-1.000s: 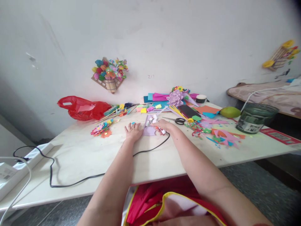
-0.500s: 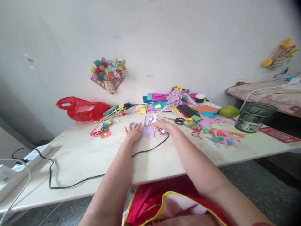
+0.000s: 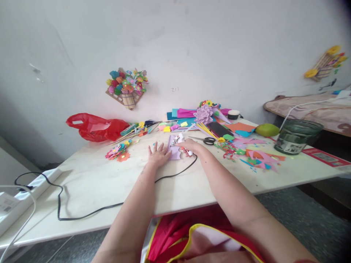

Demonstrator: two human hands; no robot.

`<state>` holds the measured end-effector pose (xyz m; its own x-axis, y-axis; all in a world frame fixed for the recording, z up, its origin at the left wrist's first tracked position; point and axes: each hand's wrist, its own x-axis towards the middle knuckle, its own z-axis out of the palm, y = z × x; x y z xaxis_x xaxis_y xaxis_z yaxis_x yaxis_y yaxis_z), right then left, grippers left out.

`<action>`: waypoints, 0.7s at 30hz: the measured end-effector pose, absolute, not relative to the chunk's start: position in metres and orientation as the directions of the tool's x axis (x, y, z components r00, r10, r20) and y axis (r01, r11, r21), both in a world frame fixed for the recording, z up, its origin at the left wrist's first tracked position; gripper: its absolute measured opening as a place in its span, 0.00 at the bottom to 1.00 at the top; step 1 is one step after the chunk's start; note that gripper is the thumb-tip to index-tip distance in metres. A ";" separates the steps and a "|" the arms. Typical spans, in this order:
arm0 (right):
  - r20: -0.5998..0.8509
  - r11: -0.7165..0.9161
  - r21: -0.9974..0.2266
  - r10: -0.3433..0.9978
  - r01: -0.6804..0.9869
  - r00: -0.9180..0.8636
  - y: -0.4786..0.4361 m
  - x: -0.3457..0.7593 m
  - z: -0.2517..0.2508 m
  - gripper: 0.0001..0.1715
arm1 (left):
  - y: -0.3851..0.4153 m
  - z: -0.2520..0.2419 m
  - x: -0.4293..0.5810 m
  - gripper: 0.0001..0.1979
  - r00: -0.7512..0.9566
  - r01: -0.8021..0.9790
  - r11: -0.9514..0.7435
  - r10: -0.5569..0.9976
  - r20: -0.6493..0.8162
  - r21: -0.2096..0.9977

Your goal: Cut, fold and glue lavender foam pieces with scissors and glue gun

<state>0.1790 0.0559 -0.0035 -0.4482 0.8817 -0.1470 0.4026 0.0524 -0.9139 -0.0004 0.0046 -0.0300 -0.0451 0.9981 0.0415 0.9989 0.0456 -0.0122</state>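
Observation:
My left hand (image 3: 158, 154) lies flat with spread fingers on the white table (image 3: 95, 182), its fingers over the left edge of a lilac foam piece (image 3: 174, 152). My right hand (image 3: 191, 147) grips a white glue gun (image 3: 181, 141) whose nozzle points down onto the lilac piece. The gun's black cord (image 3: 109, 207) trails back across the table to the left.
Black-handled scissors (image 3: 207, 140) lie just right of my right hand. Foam scraps (image 3: 257, 157), sheets and paper flowers (image 3: 118, 152) crowd the far table. A red plastic bag (image 3: 94, 126), a green fruit (image 3: 267, 130), a dark glass jar (image 3: 297, 136) and a power strip (image 3: 24, 199) stand around.
My left hand has shifted slightly right and spread wider onto the lilac piece. The right hand with the glue gun has stayed almost where it was.

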 end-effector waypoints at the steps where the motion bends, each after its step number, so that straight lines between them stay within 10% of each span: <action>1: -0.147 0.052 -0.914 0.883 0.403 -0.447 0.056 0.179 -0.003 0.26 | 0.004 -0.029 0.002 0.33 -0.036 0.999 0.037 0.998 0.056 -0.027; 8: -0.162 0.024 -0.921 0.884 0.389 -0.439 0.057 0.178 -0.005 0.25 | 0.002 -0.026 0.013 0.33 0.020 0.994 -0.001 0.985 0.171 -0.111; 21: -0.132 0.033 -0.926 0.905 0.376 -0.404 0.058 0.178 -0.005 0.22 | 0.003 -0.026 -0.002 0.21 -0.162 0.974 0.091 0.919 0.359 0.205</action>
